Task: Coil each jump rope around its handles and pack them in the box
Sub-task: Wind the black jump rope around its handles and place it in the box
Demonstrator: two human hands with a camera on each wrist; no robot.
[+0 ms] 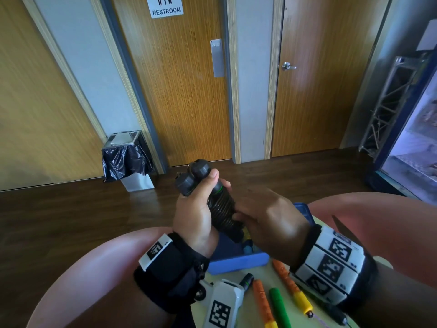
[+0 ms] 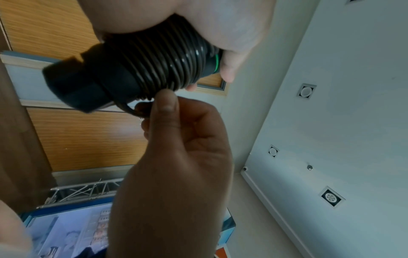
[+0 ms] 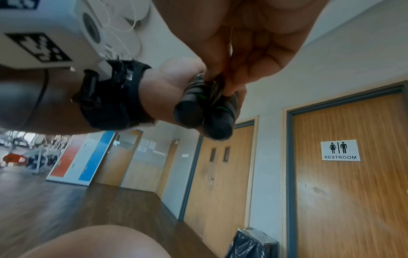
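the black jump rope (image 1: 220,204), coiled round its handles, is gripped by the left hand (image 1: 196,216) while the right hand (image 1: 269,214) pinches its loose end.

Black rope (image 1: 222,209) — blue box (image 1: 236,261)

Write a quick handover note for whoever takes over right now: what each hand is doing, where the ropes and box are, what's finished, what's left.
Left hand grips the black jump rope by both handles, held above the table.
Right hand pinches the last loose loop at the coil's lower end.
Done: cord is wound in tight turns around the black handles.
Blue box sits on the table under the hands; its contents are mostly hidden.
Left: tuck the end, put this rope in the box, then coil the orange and green handled ropes lying on the table.
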